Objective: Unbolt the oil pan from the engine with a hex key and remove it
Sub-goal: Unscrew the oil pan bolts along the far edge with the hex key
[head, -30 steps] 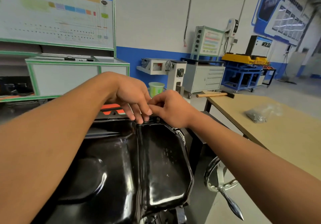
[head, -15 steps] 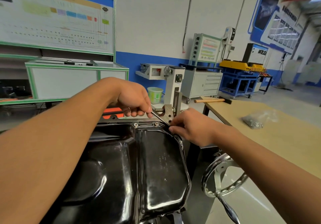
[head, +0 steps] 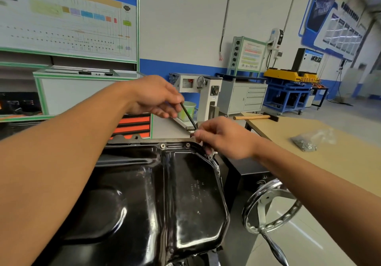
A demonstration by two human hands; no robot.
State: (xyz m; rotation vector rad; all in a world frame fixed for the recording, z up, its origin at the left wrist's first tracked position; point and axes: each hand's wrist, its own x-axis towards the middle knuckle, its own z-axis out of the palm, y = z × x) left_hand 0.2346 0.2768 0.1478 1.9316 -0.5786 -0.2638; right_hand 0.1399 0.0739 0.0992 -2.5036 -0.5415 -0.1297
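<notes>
The glossy black oil pan fills the lower middle of the head view, its flange facing up. Two bolt heads show along its far edge and one near the far right corner. My left hand is raised above the far edge and pinches the upper end of a thin black hex key, which slants down to the right. My right hand is over the far right corner, its fingertips pinching a small threaded bolt at the key's lower end.
A tan workbench on the right holds a wooden-handled hammer and a clear bag of hardware. A chrome handwheel on the engine stand sticks out at the lower right. Cabinets and training boards line the back wall.
Both hands have lifted off the pan's far edge. The left hand has raised the hex key, and the right hand now holds a bolt clear of the flange at the key's tip.
</notes>
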